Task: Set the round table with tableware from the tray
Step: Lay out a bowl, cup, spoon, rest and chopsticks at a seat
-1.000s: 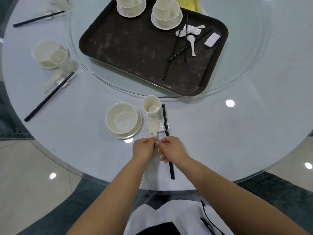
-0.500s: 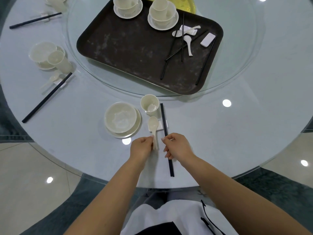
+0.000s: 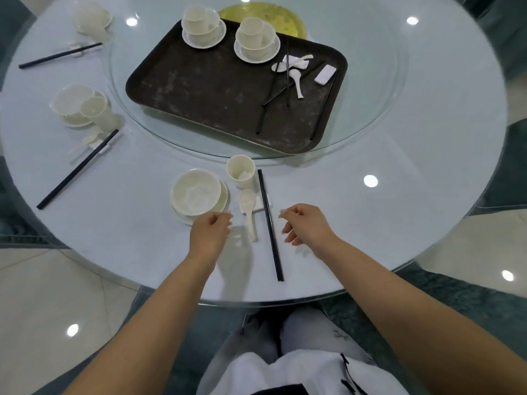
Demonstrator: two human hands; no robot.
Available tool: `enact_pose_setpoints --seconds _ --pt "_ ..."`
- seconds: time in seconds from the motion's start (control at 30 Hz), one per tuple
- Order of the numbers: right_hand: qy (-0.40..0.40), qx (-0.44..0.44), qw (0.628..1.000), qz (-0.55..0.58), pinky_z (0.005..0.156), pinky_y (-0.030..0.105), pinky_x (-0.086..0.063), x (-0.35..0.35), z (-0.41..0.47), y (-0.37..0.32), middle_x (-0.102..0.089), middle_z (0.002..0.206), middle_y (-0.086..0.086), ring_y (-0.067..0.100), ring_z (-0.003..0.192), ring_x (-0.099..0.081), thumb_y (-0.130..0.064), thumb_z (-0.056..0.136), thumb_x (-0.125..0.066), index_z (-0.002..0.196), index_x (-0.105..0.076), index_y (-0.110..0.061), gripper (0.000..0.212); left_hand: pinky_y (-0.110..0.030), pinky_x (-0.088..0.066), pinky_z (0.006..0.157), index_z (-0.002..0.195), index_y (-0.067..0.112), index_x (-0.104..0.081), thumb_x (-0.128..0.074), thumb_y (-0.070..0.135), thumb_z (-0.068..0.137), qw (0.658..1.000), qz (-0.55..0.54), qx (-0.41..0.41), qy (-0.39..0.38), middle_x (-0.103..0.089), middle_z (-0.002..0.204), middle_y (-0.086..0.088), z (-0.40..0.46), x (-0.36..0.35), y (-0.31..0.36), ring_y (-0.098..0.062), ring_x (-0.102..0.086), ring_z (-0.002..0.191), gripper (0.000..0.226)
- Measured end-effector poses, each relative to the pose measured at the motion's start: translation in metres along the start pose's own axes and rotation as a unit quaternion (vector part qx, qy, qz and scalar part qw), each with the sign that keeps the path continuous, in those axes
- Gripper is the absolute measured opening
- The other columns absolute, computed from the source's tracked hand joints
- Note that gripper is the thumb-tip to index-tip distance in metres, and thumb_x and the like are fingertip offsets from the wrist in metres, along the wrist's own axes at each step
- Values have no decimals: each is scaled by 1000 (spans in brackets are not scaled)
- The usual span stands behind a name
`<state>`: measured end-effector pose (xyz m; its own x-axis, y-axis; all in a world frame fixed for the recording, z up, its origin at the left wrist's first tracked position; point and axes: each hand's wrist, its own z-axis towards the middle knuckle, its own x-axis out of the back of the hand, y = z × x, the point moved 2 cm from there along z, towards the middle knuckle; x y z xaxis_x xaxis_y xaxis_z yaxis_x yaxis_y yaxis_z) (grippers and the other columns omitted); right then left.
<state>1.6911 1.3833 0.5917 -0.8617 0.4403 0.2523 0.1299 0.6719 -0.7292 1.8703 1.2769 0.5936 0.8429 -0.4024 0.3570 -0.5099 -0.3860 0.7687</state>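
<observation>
Hovering at six o'clock, the left hand [image 3: 211, 232] and right hand [image 3: 306, 225] flank the white ceramic spoon [image 3: 248, 209] and black chopsticks [image 3: 269, 223], fingers loosely curled and holding nothing. This setting on the round glass bench [image 3: 413, 166] looks finished. Next comes a reach toward twelve o'clock, where the dark brown tray [image 3: 214, 89] holds two stacked cup-and-bowl sets [image 3: 256, 41].
</observation>
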Motion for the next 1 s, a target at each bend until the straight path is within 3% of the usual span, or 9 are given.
enact_pose_setpoints --seconds 0.37,0.6,0.77,1.0 --pt "-46 108 993 14 47 21 -48 63 -46 -26 -66 66 3 14 47 -62 -27 94 -58 87 -67 -10 20 -22 -52 66 81 20 -71 -55 29 92 992 -76 -104 11 -71 70 8 -79 -58 60 -6 -66 69 21" --pt "-47 160 986 14 49 22 -50 149 -108 1 -67 66 3 13 48 -63 -26 94 -58 87 -67 -11 19 -25 -52 71 90 19 -69 -49 36 98 985 -66 -159 18 -71 87 0 -167 -121 77 -13 -67 81 27" --pt "-26 171 985 4 51 22 -51 211 -147 25 -68 68 3 11 48 -63 -26 95 -58 91 -67 -9 20 -20 -48 63 85 21 -68 -49 39 98 982 -59 -178 -7 -71 83 4 -226 -160 81 -10 -67 79 29" --pt "26 169 985 12 49 20 -50 263 -182 49 -69 69 3 10 48 -64 -25 95 -58 92 -68 -11 18 -24 -49 68 87 16 -70 -51 37 98 978 -45 -194 -55 -71 85 -2 -273 -191 90 -15 -67 81 31"
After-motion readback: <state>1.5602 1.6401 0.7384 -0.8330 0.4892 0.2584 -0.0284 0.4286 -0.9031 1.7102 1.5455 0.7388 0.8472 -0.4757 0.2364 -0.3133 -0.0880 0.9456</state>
